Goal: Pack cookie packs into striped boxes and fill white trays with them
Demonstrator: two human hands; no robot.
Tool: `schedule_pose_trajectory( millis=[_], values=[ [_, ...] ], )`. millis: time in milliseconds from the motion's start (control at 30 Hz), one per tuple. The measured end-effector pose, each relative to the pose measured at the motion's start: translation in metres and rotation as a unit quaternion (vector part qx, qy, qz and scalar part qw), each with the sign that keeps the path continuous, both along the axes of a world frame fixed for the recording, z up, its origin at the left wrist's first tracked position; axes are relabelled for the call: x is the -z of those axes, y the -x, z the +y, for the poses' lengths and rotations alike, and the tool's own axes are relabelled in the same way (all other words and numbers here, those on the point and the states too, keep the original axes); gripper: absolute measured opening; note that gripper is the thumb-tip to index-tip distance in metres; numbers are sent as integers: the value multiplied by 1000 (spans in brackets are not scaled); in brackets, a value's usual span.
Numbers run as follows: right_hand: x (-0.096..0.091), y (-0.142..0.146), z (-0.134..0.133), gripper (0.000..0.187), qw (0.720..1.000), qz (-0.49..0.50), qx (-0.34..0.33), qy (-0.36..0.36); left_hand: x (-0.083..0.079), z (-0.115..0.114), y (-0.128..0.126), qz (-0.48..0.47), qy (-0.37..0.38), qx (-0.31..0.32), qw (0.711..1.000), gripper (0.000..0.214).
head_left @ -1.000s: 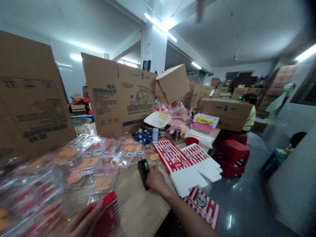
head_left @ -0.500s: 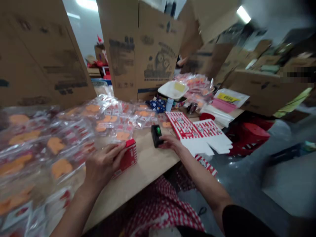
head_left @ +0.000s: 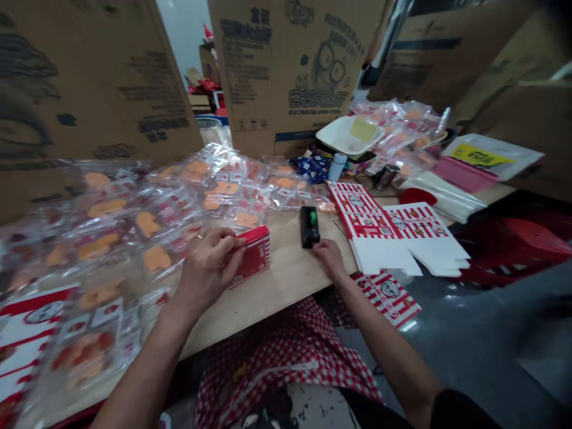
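My left hand [head_left: 208, 268] is closed around a small red striped carton box [head_left: 254, 256] that rests on the wooden table [head_left: 286, 280]. My right hand [head_left: 329, 257] lies just below a black device with a green button [head_left: 309, 226], its fingers curled and touching the device's near end. A spread of clear packets with orange snacks [head_left: 147, 220] covers the table left of my left hand. Flat red-and-white striped cartons [head_left: 379, 232] are stacked to the right of the device.
Large brown cardboard boxes [head_left: 290, 65] stand along the back of the table. A white tray [head_left: 346, 136], a small white bottle [head_left: 336, 167] and a metal can [head_left: 385, 176] sit behind the cartons. Another flat carton [head_left: 388, 292] hangs below the table edge. Red plastic stools [head_left: 522, 238] are at the right.
The camera has tilted down from the room toward the table. My left hand has brought the red box forward onto the table; my right hand has stayed at the black device.
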State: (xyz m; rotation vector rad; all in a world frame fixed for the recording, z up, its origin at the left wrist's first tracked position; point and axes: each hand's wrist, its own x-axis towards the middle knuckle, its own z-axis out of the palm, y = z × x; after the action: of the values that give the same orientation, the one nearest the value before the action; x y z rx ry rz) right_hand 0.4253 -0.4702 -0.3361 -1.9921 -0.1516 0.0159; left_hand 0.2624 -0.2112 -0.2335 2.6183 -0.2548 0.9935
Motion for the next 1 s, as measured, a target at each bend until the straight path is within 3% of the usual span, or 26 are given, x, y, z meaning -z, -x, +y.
schedule_pose_trajectory(
  millis=[100, 167, 267, 400, 467, 567, 700, 833, 1000],
  values=[
    [-27, 21, 2, 13, 999, -16, -27, -14, 4, -4, 9, -10, 32, 13, 999, 12],
    [-51, 43, 12, 15, 990, -5, -125, -65, 7, -9, 13, -36, 48, 12, 998, 12],
    [-87, 80, 38, 20, 952, 19, -257, -167, 9, -17, 15, -48, 62, 10, 997, 12],
    [-117, 103, 75, 50, 918, 64, -315, -230, 7, -22, 21, -20, 78, -1, 997, 13],
    [-120, 105, 88, 68, 908, 104, -320, -248, 8, -24, 25, -11, 96, -29, 995, 17],
    [-115, 105, 101, 80, 910, 149, -292, -252, 10, -26, 29, -11, 121, -52, 991, 27],
    [-105, 107, 108, 76, 928, 162, -240, -235, 7, -26, 31, 8, 94, -26, 995, 20],
    [-96, 107, 108, 74, 924, 151, -250, -247, -1, -23, 30, 51, 95, 21, 994, 23],
    [-82, 103, 115, 72, 931, 75, -250, -254, -9, -22, 20, 73, 159, -21, 984, 16]
  ],
)
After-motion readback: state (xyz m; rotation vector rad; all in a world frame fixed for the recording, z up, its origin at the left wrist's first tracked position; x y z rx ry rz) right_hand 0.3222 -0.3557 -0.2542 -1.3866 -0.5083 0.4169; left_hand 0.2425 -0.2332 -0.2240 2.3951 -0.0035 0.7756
